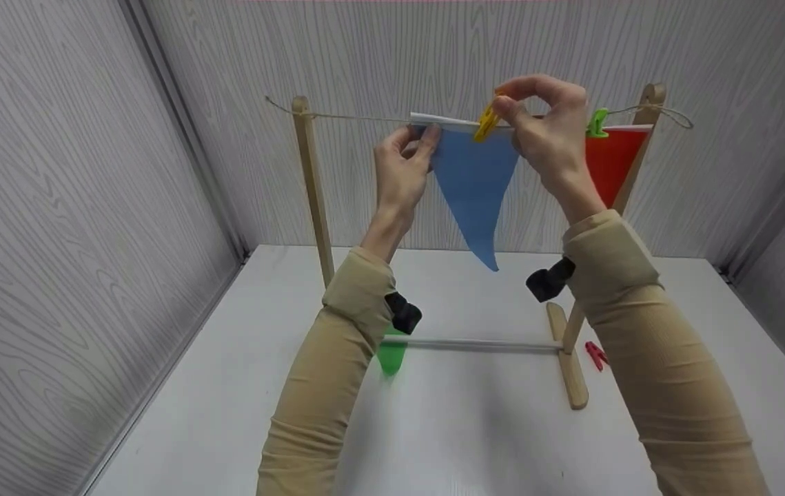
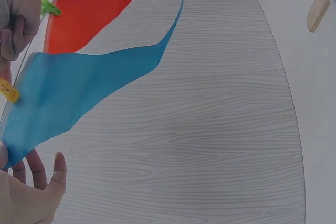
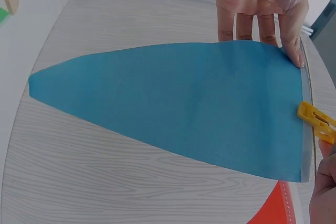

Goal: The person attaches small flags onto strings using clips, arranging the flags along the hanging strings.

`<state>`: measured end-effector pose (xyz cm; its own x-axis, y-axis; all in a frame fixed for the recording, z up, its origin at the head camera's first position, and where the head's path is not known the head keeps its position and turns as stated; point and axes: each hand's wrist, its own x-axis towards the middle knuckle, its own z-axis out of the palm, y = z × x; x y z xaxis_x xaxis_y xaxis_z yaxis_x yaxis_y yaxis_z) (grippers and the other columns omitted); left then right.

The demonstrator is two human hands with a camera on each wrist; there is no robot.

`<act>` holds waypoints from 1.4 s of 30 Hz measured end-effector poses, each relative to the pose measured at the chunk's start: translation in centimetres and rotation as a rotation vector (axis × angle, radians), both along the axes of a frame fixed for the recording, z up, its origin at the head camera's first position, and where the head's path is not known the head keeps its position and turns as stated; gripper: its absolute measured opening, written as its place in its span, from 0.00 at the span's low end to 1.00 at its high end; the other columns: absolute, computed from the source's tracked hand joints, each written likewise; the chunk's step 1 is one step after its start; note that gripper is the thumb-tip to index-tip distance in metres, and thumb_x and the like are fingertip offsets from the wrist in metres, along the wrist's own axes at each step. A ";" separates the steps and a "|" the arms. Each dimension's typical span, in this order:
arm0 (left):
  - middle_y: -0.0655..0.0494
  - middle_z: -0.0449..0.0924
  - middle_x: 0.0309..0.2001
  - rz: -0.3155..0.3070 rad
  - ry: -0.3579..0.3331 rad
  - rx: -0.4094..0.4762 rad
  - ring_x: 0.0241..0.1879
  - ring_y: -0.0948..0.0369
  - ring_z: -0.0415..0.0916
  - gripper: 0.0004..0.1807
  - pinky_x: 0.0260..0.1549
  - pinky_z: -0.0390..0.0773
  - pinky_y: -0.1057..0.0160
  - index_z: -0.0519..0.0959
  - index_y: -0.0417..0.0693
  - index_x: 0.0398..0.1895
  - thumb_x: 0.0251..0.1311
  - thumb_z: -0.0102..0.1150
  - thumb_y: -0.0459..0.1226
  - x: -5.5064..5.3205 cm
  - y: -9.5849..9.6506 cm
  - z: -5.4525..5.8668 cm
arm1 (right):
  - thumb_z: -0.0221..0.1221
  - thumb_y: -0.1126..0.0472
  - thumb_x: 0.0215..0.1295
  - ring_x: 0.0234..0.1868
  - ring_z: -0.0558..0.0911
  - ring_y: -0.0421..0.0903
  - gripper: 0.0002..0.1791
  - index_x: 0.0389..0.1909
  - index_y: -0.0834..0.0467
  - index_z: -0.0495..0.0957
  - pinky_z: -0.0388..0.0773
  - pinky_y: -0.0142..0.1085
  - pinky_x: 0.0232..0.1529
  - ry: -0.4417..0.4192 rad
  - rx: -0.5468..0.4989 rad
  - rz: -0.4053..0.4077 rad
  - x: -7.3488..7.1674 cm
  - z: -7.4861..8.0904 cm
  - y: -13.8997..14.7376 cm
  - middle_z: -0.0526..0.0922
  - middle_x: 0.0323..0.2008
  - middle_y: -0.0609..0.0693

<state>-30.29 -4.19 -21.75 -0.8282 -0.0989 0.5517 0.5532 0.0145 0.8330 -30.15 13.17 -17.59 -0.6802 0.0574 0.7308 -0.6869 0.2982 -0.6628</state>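
A blue triangular pennant (image 1: 476, 179) hangs point down at the string (image 1: 358, 118), its white top edge along it. My left hand (image 1: 400, 165) pinches the pennant's upper left corner between thumb and fingers. With thumb and fingertips, my right hand (image 1: 551, 124) grips a yellow clothespin (image 1: 486, 124), whose jaws sit over the pennant's top edge near its middle. In the right wrist view the yellow clothespin (image 3: 315, 119) overlaps the white edge strip. To the right, a red pennant (image 1: 614, 162) hangs from the string under a green clothespin (image 1: 597, 122).
Two wooden posts (image 1: 313, 186) carry the string, joined low down by a pale crossbar (image 1: 478, 344). A wooden foot (image 1: 573, 379) supports the right post. On the white table (image 1: 447, 441) lie a red clothespin (image 1: 597, 355) and, partly behind the left sleeve, a green piece (image 1: 391, 357).
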 end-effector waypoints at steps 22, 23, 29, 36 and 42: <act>0.48 0.81 0.44 -0.022 -0.044 0.048 0.40 0.64 0.81 0.14 0.44 0.83 0.66 0.81 0.34 0.51 0.71 0.58 0.37 -0.2 -0.1 -0.5 | 0.64 0.56 0.68 0.13 0.64 0.37 0.22 0.60 0.60 0.79 0.69 0.24 0.20 -0.066 0.082 0.097 0.1 -0.8 0.7 0.83 0.50 0.53; 0.48 0.81 0.44 -0.024 -0.042 0.050 0.40 0.64 0.81 0.14 0.43 0.83 0.66 0.81 0.34 0.51 0.71 0.58 0.37 -0.2 -0.1 -0.5 | 0.64 0.55 0.68 0.13 0.64 0.37 0.23 0.61 0.59 0.79 0.69 0.24 0.20 -0.068 0.086 0.088 0.1 -0.8 0.7 0.83 0.51 0.53; 0.50 0.81 0.43 -0.041 -0.045 0.062 0.39 0.66 0.79 0.14 0.42 0.83 0.68 0.81 0.34 0.49 0.70 0.59 0.37 -0.2 -0.3 -0.9 | 0.66 0.51 0.66 0.15 0.68 0.39 0.25 0.61 0.56 0.80 0.73 0.24 0.23 -0.093 0.095 0.043 0.1 -1.0 0.8 0.83 0.56 0.56; 0.48 0.81 0.44 -0.068 -0.048 0.074 0.42 0.61 0.81 0.14 0.49 0.85 0.62 0.81 0.33 0.49 0.70 0.60 0.36 -0.2 -0.7 -1.4 | 0.66 0.49 0.65 0.18 0.71 0.40 0.25 0.60 0.55 0.80 0.75 0.25 0.24 -0.127 0.064 0.034 0.1 -1.0 0.7 0.83 0.60 0.55; 0.45 0.81 0.46 -0.074 -0.067 0.092 0.43 0.60 0.82 0.15 0.49 0.85 0.63 0.81 0.33 0.51 0.69 0.61 0.36 -0.3 -0.8 -1.6 | 0.67 0.49 0.64 0.15 0.68 0.39 0.26 0.60 0.56 0.80 0.72 0.24 0.22 -0.142 0.039 0.028 0.1 -0.9 0.7 0.83 0.60 0.55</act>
